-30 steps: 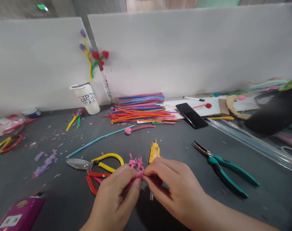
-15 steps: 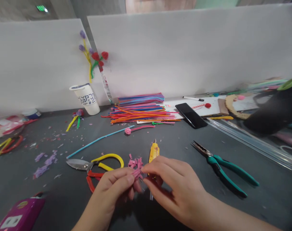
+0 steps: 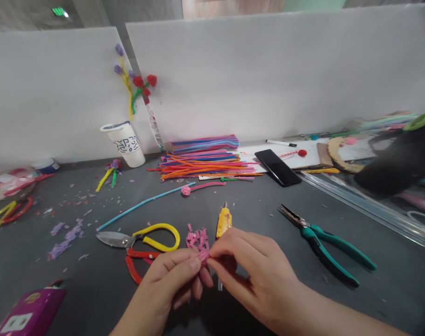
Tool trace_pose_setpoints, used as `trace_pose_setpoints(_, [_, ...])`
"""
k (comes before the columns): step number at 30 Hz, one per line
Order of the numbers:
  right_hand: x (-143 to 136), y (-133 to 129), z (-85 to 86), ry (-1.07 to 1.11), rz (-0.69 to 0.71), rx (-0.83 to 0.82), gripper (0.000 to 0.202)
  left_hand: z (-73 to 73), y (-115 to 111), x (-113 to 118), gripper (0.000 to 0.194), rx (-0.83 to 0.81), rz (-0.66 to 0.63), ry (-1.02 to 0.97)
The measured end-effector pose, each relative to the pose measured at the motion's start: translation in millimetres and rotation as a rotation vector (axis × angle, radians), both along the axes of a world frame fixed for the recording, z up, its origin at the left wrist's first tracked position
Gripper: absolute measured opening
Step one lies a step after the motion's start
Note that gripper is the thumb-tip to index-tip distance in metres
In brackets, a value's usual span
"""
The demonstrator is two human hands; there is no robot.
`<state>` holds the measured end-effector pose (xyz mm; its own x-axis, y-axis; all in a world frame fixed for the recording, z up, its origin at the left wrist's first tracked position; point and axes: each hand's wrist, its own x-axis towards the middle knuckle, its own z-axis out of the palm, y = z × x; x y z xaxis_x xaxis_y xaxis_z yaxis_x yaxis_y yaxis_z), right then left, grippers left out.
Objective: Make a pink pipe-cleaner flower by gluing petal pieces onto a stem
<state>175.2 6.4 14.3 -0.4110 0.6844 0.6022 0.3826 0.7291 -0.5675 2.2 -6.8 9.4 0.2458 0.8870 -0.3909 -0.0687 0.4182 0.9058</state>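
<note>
My left hand point(image 3: 179, 275) pinches a small bundle of pink fuzzy strips point(image 3: 203, 255) between thumb and forefinger. The fingertips of my right hand point(image 3: 252, 268) are closed on the other end of the same bundle. Just behind them lie loose cut pink pieces point(image 3: 196, 237) on the dark table. A yellow glue gun point(image 3: 224, 221) sits beyond my right hand, partly hidden by it. Scissors with one yellow and one red handle point(image 3: 138, 247) lie open beside my left hand, which covers part of the red handle.
Teal-handled pliers point(image 3: 324, 247) lie at right, near a black phone point(image 3: 278, 168). Pipe cleaners point(image 3: 201, 163) are stacked at the back by a white cup point(image 3: 124, 143). Purple scraps point(image 3: 67, 240) and a purple box point(image 3: 33, 310) are at left. A dark jug point(image 3: 398, 158) stands far right.
My left hand has shifted slightly to the right, and the pink bundle between my fingertips with it. My right hand stays almost in place. The other things on the table look unchanged.
</note>
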Motion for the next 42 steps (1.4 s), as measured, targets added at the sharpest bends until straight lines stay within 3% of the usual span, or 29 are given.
trace_pose_setpoints(18, [-1.6, 0.2, -2.7, -0.018, -0.014, 0.01, 0.012, -2.8, 1.4, -2.2, 0.031, -0.002, -0.049, -0.018])
trace_pose_setpoints(26, [1.8, -1.7, 3.4, 0.025, -0.004, 0.018, 0.008, 6.7, 0.5, -3.5, 0.03, 0.006, -0.019, -0.106])
trace_pose_setpoints(31, [2.4, -3.0, 8.2, 0.007, 0.033, 0.039, 0.011, 5.4, -2.9, -8.2, 0.029, 0.234, -0.051, -0.137])
trace_pose_setpoints(37, [4.8, -5.6, 12.8, 0.056, 0.068, 0.066, 0.011, 2.4, -1.3, -9.8, 0.021, 0.864, -0.168, 0.152])
trace_pose_setpoints(42, [6.6, -6.1, 16.0, 0.041, 0.062, 0.076, 0.012, 1.1, 2.6, -9.7, 0.015, 1.056, -0.207, 0.276])
